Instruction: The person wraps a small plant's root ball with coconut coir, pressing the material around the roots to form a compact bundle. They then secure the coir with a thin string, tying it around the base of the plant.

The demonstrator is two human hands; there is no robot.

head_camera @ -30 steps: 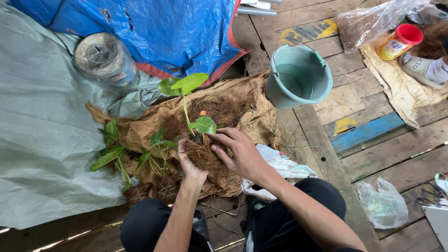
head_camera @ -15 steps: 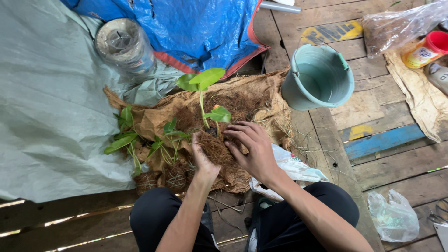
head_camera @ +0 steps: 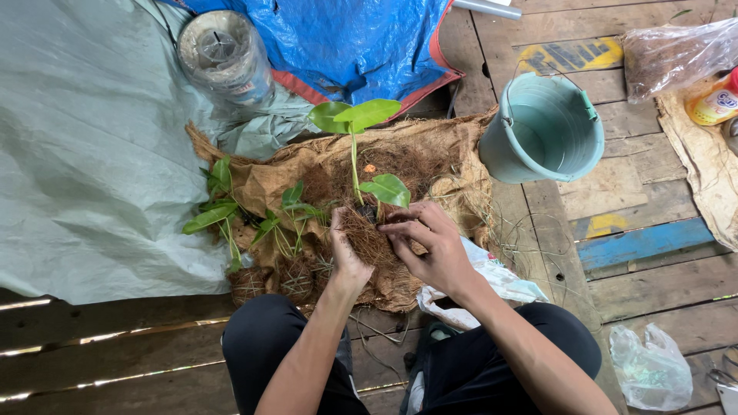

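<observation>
Both my hands close around a ball of brown coconut fibre (head_camera: 370, 240) at the foot of a young green-leaved plant (head_camera: 356, 119). My left hand (head_camera: 345, 257) cups the ball from the left and below. My right hand (head_camera: 430, 244) wraps it from the right, fingers over the top. The plant stands upright with broad leaves above my hands. Under them lies brown paper (head_camera: 265, 184) spread with loose fibre (head_camera: 407, 165).
Several small plants with fibre-wrapped root balls (head_camera: 265, 230) lie left of my hands. A teal bucket (head_camera: 542, 131) stands at the right on the wooden floor. A clear spool (head_camera: 224, 54), a blue tarp (head_camera: 346, 38), a grey sheet (head_camera: 84, 154) and plastic bags (head_camera: 649, 369) surround the spot.
My hands have stayed on the fibre ball, the fingers shifting slightly around it. The camera view has drifted, so everything sits lower and further right in the picture.
</observation>
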